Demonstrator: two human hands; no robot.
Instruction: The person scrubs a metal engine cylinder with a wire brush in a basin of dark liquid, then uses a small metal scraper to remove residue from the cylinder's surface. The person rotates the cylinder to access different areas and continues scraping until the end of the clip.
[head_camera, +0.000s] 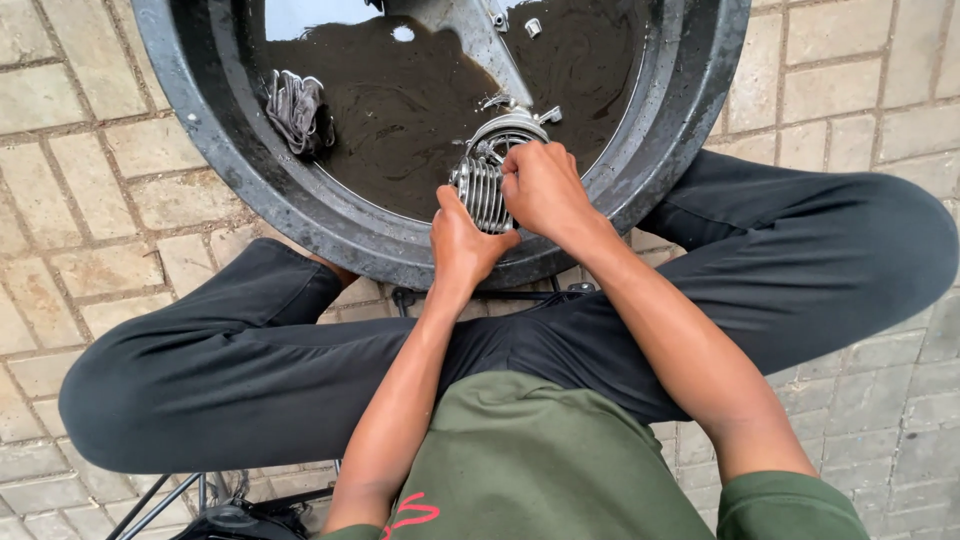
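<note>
The ribbed, silver-grey metal engine part with cooling fins (484, 185) sits at the near rim of the wide, round black basin (215, 125), half over the dark, oily liquid (400, 110) that fills it. Both hands are on it. The left hand (462, 243) cups the finned body from below and the near side, fingers wrapped against the ribs; the right hand (541, 188) is clenched over its top right, though whether it grips a brush, a cloth or only the part itself cannot be told — the fist hides that.

The fins that show look bright and fairly clean, so by my judgement the washing is well under way; the far side, under the hands, cannot be judged. A flat grey metal arm (470, 40) runs from the part toward the basin's far edge, partly sunk in the liquid. A crumpled grey rag (298, 108) lies at the basin's left wall, untouched, and a few small silver fittings (532, 27) rest near the far rim — apparently not yet cleaned. The basin stands on pale brick paving (90, 250) between the person's knees.
</note>
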